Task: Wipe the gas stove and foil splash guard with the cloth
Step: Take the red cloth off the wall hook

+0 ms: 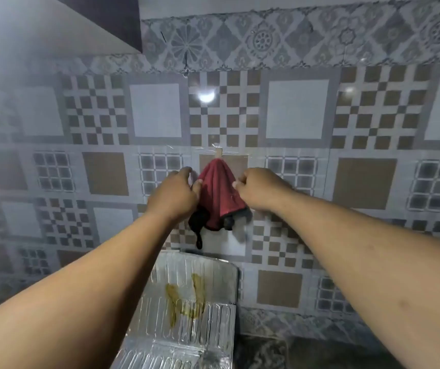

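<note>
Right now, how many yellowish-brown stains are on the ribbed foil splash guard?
2: one left stain and one right stain, both on the ribbed silver foil splash guard's upright panel. More may lie below the frame.

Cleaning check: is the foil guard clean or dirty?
Dirty: yellowish streaks run down the foil guard below the red cloth.

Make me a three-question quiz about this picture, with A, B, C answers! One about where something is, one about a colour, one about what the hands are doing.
1. Where is the cloth?
A. hanging on a wall hook
B. lying on the foil
C. on the floor

2. What colour is it?
A. blue
B. red
C. yellow

3. Is the foil splash guard clean?
A. spotless
B. stained yellow-brown
C. covered in soap

Answers: 1 A, it hangs from the hook between the left hand and right hand. 2 B, plainly red. 3 B, smears show on the foil.
</note>
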